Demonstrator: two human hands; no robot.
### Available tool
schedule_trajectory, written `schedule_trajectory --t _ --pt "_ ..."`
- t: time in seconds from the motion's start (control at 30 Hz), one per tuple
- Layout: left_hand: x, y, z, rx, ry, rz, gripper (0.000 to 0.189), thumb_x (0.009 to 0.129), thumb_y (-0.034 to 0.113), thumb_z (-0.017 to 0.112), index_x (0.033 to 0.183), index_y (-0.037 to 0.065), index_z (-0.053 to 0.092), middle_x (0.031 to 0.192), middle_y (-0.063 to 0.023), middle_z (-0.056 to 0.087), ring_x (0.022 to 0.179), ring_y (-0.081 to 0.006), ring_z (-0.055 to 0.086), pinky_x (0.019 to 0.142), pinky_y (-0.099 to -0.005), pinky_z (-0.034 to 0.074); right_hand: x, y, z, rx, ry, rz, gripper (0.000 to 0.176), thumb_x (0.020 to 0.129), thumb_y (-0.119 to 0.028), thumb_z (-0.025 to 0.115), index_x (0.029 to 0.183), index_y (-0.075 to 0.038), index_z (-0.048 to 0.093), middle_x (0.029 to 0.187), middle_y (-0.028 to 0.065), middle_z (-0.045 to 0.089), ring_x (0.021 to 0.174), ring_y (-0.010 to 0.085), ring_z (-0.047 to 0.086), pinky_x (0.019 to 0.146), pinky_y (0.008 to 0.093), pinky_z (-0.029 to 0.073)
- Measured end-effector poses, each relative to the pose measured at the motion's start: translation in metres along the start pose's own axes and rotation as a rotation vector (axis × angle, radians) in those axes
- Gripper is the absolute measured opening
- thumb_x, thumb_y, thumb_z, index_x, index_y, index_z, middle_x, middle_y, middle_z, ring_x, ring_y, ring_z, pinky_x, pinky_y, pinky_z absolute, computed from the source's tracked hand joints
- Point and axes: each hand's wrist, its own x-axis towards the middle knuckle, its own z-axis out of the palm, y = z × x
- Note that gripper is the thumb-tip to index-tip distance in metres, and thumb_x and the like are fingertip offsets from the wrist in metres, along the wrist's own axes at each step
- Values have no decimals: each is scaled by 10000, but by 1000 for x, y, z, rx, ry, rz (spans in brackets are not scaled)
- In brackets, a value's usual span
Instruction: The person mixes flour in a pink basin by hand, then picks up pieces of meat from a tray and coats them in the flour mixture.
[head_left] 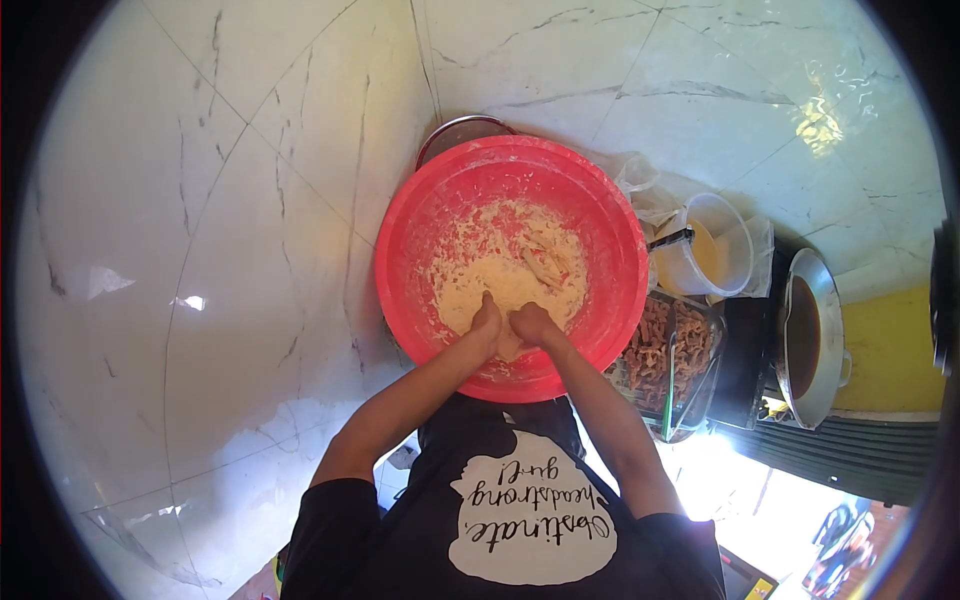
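A wide red basin (395, 250) stands in front of me, with pale flour (465, 270) spread over its bottom. My left hand (486, 325) is low in the basin, fingers curled and thumb upward. Beside it, my right hand (533, 326) is closed with its knuckles up. A pale, flour-coated piece (510, 347) shows between and just below the two hands, and both seem to grip it; their fingertips are partly hidden. Farther back in the flour lie a few floured strips (543, 266), apart from my hands.
Right of the basin are a glass tray of browned fried strips (690, 345) with a green-handled utensil (670, 400), and a clear tub (735, 235) of yellowish liquid with a black handle (672, 239). Farther right sits a wok (828, 300) of dark oil. A round rim (465, 122) shows behind the basin. Marbled tiled walls (270, 200) stand close.
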Motion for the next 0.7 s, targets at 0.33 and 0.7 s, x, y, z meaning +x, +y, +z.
schedule_trajectory --t 0.33,0.7 --pt "-92 46 22 516 192 133 756 868 590 176 1117 -34 521 1090 -216 541 1065 -297 502 860 -373 412 7 -1 -34 174 38 -124 291 808 -159 424 940 64 557 822 252 598 811 342 601 720 393 462" --pt "-63 72 27 1066 151 334 766 869 584 139 1100 -23 544 1128 -255 522 1107 -354 464 934 -391 345 28 -21 -15 -111 96 -430 279 777 -150 466 925 44 601 933 271 585 906 365 575 795 414 439"
